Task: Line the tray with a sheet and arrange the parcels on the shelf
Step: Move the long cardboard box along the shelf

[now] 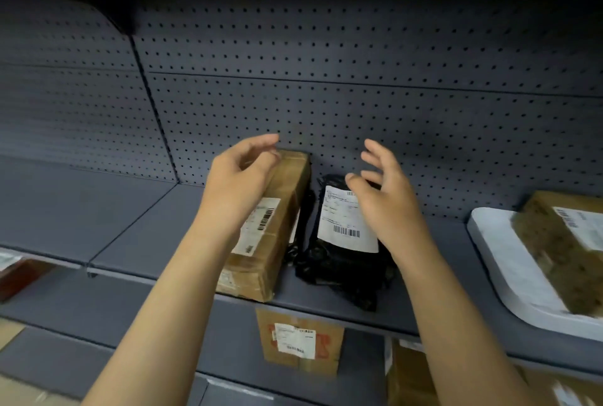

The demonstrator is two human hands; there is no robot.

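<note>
While both bare forearms reach up from the bottom edge, the left hand hangs over the top of a long brown cardboard box with a white barcode label, fingers loosely curled and spread, gripping nothing; whether the palm touches the carton cannot be told. The right hand hovers open, fingers splayed, over the far right corner of a black plastic mailer bag with a white shipping label, holding nothing. Below both wrists, on the lower level, a brown carton with red print and a white label stands, with more cardboard to its right, partly hidden by the right forearm. The long box and the black mailer lie side by side on the grey metal shelf, the box under the left hand, the mailer just right of it, a narrow gap between them. Well right of the right hand, a white tray lined with a white sheet sits on the same shelf, carrying a brown taped parcel cut off by the frame edge. Beyond the fingertips of both hands stands the grey perforated back panel.
</note>
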